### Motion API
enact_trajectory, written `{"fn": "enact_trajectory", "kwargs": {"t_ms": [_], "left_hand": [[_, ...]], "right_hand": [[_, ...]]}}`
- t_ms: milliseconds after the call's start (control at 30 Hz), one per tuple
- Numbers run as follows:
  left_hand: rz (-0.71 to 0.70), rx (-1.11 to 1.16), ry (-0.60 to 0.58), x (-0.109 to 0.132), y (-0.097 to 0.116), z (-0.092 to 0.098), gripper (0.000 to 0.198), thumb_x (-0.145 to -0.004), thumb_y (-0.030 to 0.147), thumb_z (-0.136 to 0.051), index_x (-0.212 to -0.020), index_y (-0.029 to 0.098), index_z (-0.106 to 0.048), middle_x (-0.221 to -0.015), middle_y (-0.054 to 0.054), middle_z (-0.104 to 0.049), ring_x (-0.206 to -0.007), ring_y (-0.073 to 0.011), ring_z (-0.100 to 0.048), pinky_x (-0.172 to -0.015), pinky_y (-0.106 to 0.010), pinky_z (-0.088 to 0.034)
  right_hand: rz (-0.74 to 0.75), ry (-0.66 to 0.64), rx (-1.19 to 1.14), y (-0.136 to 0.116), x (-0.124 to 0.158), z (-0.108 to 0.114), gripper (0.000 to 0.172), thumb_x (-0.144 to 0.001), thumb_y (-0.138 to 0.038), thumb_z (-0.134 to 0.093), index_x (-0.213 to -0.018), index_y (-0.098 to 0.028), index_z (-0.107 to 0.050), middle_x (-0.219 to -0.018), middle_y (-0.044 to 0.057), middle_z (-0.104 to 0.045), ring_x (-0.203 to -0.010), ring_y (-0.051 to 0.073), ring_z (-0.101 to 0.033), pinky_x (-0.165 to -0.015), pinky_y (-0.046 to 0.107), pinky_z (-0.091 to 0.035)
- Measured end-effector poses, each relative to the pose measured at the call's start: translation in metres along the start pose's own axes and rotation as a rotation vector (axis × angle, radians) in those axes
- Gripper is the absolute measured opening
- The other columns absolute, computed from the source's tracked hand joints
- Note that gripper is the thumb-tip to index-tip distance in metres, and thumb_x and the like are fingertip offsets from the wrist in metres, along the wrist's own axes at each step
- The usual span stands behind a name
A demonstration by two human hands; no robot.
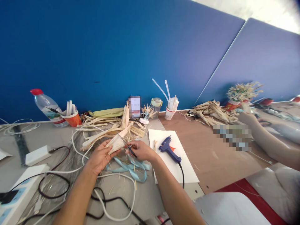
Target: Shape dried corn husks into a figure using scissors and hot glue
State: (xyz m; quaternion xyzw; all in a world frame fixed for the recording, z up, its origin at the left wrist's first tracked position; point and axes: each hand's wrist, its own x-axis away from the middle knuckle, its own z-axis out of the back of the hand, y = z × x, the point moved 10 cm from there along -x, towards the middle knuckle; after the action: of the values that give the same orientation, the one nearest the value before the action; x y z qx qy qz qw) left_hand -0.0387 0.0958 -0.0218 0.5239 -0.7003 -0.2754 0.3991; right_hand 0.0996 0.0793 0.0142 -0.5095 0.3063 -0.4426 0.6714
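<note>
My left hand [102, 155] is closed around a pale dried corn husk [117, 142], its strip pointing up and to the right. In my right hand [140, 150] is a pair of small dark scissors [128, 147], with the blades across the upper part of the husk. Below both hands lies a light blue ribbon [138, 173], loosely looped on the table. A heap of dried corn husks [93, 139] lies behind my left hand. To the right of my right hand, a blue hot glue gun [170, 149] rests on a sheet of white paper [187, 173].
White and black cables and a power strip [25, 187] cover the left side. At the back stand a plastic bottle [48, 106], an orange cup [71, 118], a phone [135, 107], a jar [156, 106] and a white cup [170, 113]. A co-worker's arm [267, 137] reaches in from the right.
</note>
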Motion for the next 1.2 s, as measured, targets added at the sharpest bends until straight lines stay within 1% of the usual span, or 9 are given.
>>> {"fn": "enact_trajectory", "kwargs": {"t_ms": [100,200,333,400,500,600,767,967,1200], "left_hand": [[-0.002,0.006,-0.005,0.000,0.000,-0.001,0.027,-0.071,-0.005,-0.054,-0.090,0.012,-0.060,-0.093,-0.010,-0.069,-0.082,-0.0217,-0.067,-0.074,-0.037,-0.057],[-0.027,0.042,0.002,0.000,0.003,-0.002,0.026,-0.073,-0.004,-0.051,-0.093,0.012,-0.061,-0.096,-0.012,-0.069,-0.084,-0.0221,-0.067,-0.074,-0.037,-0.057],[-0.036,0.098,0.002,0.001,0.006,-0.003,0.022,-0.079,0.001,-0.046,-0.091,0.008,-0.063,-0.089,-0.016,-0.070,-0.081,-0.0226,-0.067,-0.074,-0.038,-0.056],[-0.031,0.120,-0.001,0.001,0.004,-0.004,0.019,-0.082,0.005,-0.046,-0.088,0.007,-0.063,-0.089,-0.017,-0.070,-0.081,-0.0229,-0.067,-0.075,-0.038,-0.056],[-0.030,0.131,0.003,0.000,0.000,-0.004,0.015,-0.083,0.009,-0.048,-0.086,0.009,-0.063,-0.087,-0.015,-0.069,-0.077,-0.0208,-0.066,-0.070,-0.035,-0.056],[-0.030,0.147,-0.014,0.000,-0.005,-0.007,0.011,-0.082,0.013,-0.052,-0.086,0.010,-0.062,-0.075,-0.008,-0.066,-0.058,-0.0132,-0.060,-0.059,-0.029,-0.054],[0.005,0.117,-0.118,0.004,-0.009,-0.021,0.007,-0.080,0.018,-0.057,-0.082,0.011,-0.059,-0.058,0.003,-0.049,-0.037,-0.0021,-0.035,-0.039,-0.016,-0.035],[0.015,0.021,-0.110,0.009,-0.010,-0.026,0.017,-0.077,0.022,-0.061,-0.070,0.015,-0.048,-0.057,0.005,-0.048,-0.034,0.0005,-0.027,-0.037,-0.014,-0.027],[-0.035,-0.044,-0.043,0.009,-0.008,-0.021,0.019,-0.067,0.020,-0.070,-0.074,0.014,-0.054,-0.044,0.010,-0.038,-0.030,0.0002,-0.023,-0.033,-0.013,-0.022]], "right_hand": [[-0.033,0.050,0.048,0.008,-0.003,0.006,0.020,-0.075,-0.028,-0.055,-0.089,-0.017,-0.064,-0.058,-0.005,-0.049,-0.052,0.008,-0.041,-0.051,0.019,-0.031],[-0.073,0.177,0.143,0.012,-0.003,0.021,0.025,-0.078,-0.032,-0.053,-0.096,-0.018,-0.062,-0.060,-0.004,-0.053,-0.055,0.010,-0.046,-0.054,0.020,-0.035],[-0.135,0.433,0.505,0.003,0.007,0.045,0.035,-0.077,-0.037,-0.055,-0.109,-0.022,-0.056,-0.079,0.001,-0.063,-0.077,0.017,-0.056,-0.068,0.025,-0.037],[-0.192,0.501,0.674,0.001,0.011,0.050,0.041,-0.078,-0.040,-0.054,-0.115,-0.022,-0.051,-0.088,0.004,-0.065,-0.087,0.020,-0.057,-0.073,0.029,-0.037],[-0.243,0.488,0.827,0.002,0.012,0.046,0.046,-0.079,-0.041,-0.052,-0.119,-0.019,-0.046,-0.096,0.009,-0.065,-0.089,0.023,-0.058,-0.073,0.030,-0.037],[-0.217,0.459,0.885,0.001,0.010,0.041,0.046,-0.080,-0.038,-0.050,-0.121,-0.018,-0.043,-0.097,0.010,-0.066,-0.086,0.023,-0.059,-0.071,0.029,-0.037],[-0.222,0.418,0.975,0.001,0.010,0.036,0.039,-0.083,-0.035,-0.046,-0.119,-0.019,-0.043,-0.090,0.009,-0.068,-0.085,0.024,-0.061,-0.072,0.031,-0.036],[-0.255,0.438,1.018,0.001,0.011,0.032,0.050,-0.080,-0.036,-0.054,-0.123,-0.016,-0.038,-0.099,0.013,-0.065,-0.093,0.026,-0.059,-0.078,0.034,-0.036],[-0.217,0.371,1.037,0.005,0.004,0.024,0.031,-0.083,-0.032,-0.048,-0.112,-0.020,-0.048,-0.091,0.009,-0.067,-0.088,0.024,-0.060,-0.074,0.031,-0.036]]}}
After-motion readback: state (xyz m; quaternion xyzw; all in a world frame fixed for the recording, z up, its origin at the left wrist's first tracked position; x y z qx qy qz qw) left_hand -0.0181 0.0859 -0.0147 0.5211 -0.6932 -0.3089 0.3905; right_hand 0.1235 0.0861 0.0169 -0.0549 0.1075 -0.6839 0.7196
